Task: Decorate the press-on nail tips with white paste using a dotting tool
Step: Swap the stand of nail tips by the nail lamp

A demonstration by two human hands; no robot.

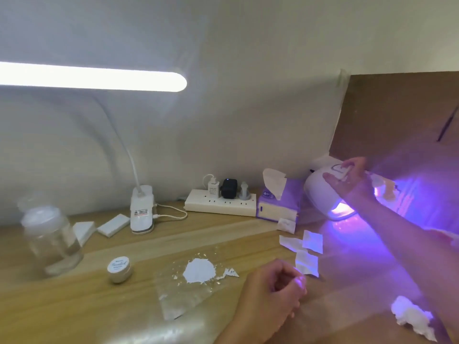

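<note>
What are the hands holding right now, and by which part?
The right hand touches the top of the lit nail lamp. The left hand is curled; whether it pinches anything is too blurred to tell.

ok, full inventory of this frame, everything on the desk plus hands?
desk lamp: 1, white, lit bar upper left, base at rear
glass jar: 1, clear, far left
small pot: 1, white lid, right of jar
white paste: 1 blob, on the film, centre
clear film: 1, transparent, under the paste
white blocks: 2, between jar and lamp base
power strip: 1, white, by the wall
tissue box: 1, purple-white, right of strip
UV lamp: 1, white, glowing purple, rear right
paper pieces: several, white, before the UV lamp
crumpled tissue: 1, white, lower right
left hand: curled, right of the paste; contents unclear
right hand: fingers straight, on the UV lamp
</note>
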